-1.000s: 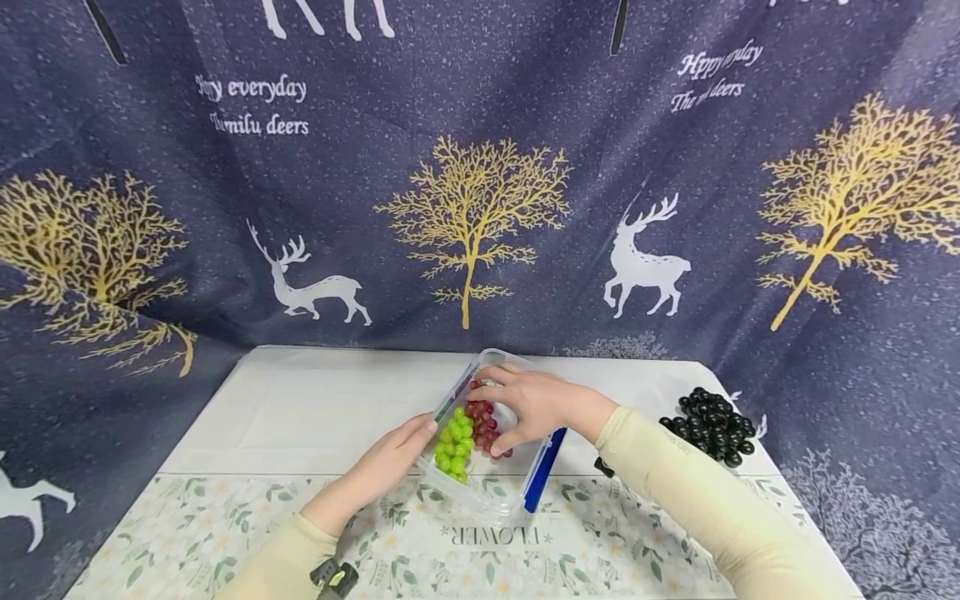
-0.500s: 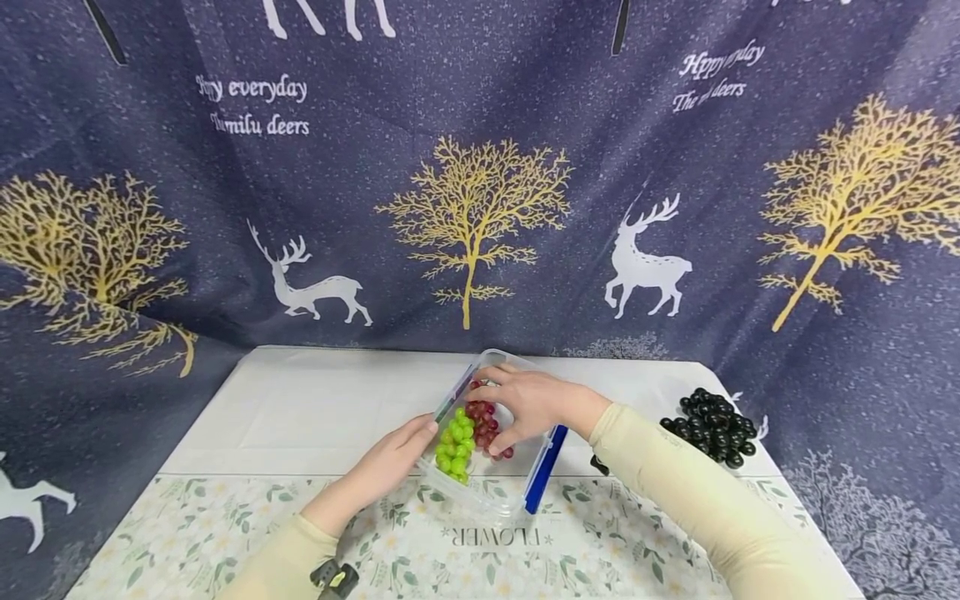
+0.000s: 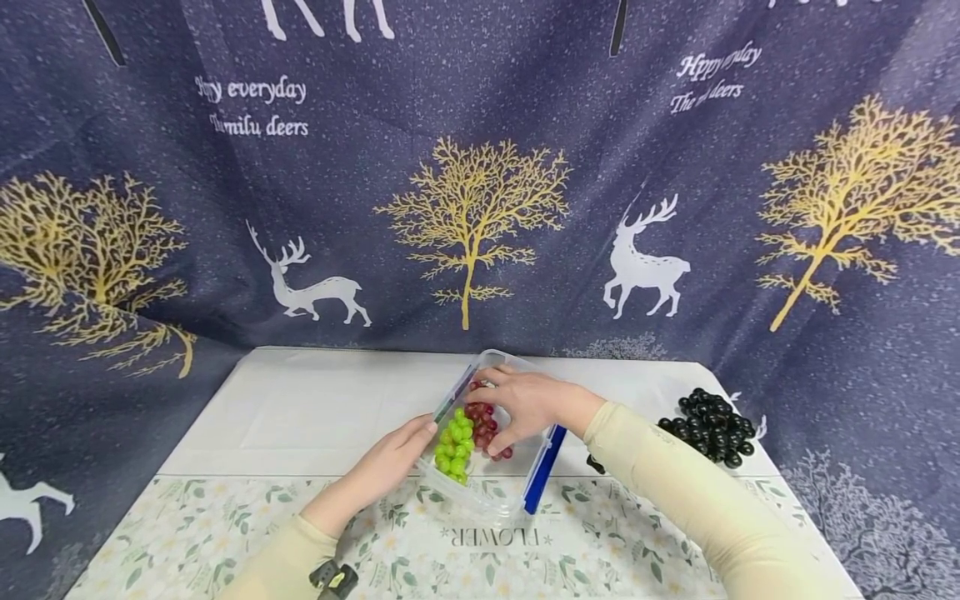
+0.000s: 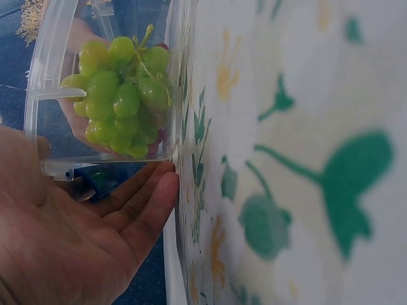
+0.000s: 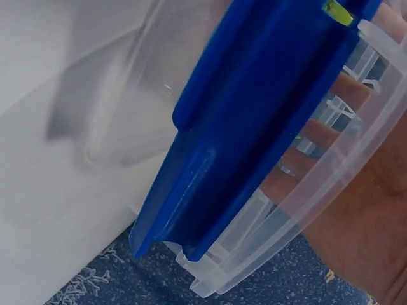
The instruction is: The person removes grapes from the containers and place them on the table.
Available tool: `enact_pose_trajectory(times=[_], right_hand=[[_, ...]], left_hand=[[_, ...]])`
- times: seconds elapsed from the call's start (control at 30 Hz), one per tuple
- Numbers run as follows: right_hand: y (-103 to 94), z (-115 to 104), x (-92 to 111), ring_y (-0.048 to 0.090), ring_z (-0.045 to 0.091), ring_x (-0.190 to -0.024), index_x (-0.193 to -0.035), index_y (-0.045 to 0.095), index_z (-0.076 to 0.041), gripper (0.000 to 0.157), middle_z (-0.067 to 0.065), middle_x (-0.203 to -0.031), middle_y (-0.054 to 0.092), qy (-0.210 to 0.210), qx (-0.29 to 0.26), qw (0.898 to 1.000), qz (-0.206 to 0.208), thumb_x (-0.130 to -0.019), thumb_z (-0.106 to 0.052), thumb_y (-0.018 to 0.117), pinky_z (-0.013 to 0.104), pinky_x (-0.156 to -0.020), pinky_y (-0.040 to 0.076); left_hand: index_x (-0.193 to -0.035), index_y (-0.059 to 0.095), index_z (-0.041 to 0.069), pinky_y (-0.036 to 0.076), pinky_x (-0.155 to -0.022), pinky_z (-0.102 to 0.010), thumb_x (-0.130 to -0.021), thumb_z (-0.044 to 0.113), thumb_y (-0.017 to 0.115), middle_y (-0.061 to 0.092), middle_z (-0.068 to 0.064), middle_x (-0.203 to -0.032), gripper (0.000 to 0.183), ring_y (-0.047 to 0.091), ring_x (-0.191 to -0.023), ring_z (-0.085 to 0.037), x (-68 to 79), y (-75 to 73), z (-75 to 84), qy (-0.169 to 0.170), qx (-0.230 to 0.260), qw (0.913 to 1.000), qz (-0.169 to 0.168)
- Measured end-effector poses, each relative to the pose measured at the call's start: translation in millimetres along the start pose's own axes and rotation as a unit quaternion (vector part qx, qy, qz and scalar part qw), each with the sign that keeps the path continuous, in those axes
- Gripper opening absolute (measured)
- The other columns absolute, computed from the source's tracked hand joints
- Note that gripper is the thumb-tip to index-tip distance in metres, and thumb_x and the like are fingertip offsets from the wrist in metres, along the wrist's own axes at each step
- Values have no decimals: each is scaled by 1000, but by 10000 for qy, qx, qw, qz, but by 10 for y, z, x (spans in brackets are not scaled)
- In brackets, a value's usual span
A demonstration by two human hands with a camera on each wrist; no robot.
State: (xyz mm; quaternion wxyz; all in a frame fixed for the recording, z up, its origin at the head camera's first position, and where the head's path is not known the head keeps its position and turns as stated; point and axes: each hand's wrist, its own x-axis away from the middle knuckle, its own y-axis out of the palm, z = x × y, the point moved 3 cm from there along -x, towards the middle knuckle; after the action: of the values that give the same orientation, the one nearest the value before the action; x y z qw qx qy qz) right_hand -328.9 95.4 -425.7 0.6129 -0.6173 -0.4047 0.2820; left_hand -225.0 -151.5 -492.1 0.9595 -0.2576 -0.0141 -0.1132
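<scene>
A clear plastic container (image 3: 491, 500) with blue side flaps (image 3: 545, 471) stands in the middle of the table. Inside it, on the left, lies a bunch of green grapes (image 3: 454, 446); beside that is a bunch of red grapes (image 3: 481, 423). My right hand (image 3: 525, 404) reaches in over the far right part, its bent fingers and thumb around the red grapes, which it partly hides. At the left wall my left hand (image 3: 393, 457) holds the container, thumb by the rim and fingers along the outside. The left wrist view shows those fingers (image 4: 137, 210) against the wall.
A bunch of black grapes (image 3: 708, 427) lies at the table's right. The table (image 3: 330, 400) has a white far part and a floral cloth (image 3: 300, 517) in front. Behind it hangs a dark blue curtain (image 3: 337, 183) printed with deer and trees.
My right forearm has shifted slightly to the left, while the fingers stay around the red grapes. The left hand and container look unmoved.
</scene>
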Motion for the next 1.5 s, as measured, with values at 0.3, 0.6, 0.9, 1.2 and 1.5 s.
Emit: enact_pose_trajectory(times=[0.3,0.6,0.9,1.2,1.5], right_hand=[[43,-30,-41,39,41,-159,-166,55,-30,93,9,-174,38,197,1,9997,-172,-89,-71,87,56,-120,51],[108,-39,-102,45,35,-153,-164,58,-28,94,10,-170,41,211,147,9995,-177,-86,-70,89,51,-119,51],[177,-42,-169,49,27,-144,-165,56,-31,93,9,-160,46,382,259,9980,-423,-87,-69,89,44,-113,55],[216,-37,-204,51,22,-135,-165,56,-31,92,6,-150,46,546,133,9972,-489,-87,-68,89,41,-109,56],[261,-24,-235,53,21,-132,-165,55,-32,94,5,-145,46,654,-6,9965,-524,-86,-68,90,40,-106,58]], left_hand=[[-171,47,17,31,-129,-72,-119,63,36,56,-13,-165,70,45,-158,-44,-6,4,-6,44,0,10000,-41],[-171,47,18,32,-128,-72,-118,64,36,61,-12,-161,71,48,-155,-43,-12,0,-15,62,49,10000,-40],[-170,49,20,34,-127,-72,-118,66,37,65,-11,-157,70,53,-152,-41,-17,2,-27,46,64,10000,-30],[-170,49,20,35,-127,-71,-118,65,37,65,-11,-156,70,53,-152,-41,-14,0,-9,61,61,10000,-32],[-169,50,21,32,-128,-72,-117,67,36,64,-10,-157,71,51,-154,-41,-22,2,-15,60,16,10000,-23]])
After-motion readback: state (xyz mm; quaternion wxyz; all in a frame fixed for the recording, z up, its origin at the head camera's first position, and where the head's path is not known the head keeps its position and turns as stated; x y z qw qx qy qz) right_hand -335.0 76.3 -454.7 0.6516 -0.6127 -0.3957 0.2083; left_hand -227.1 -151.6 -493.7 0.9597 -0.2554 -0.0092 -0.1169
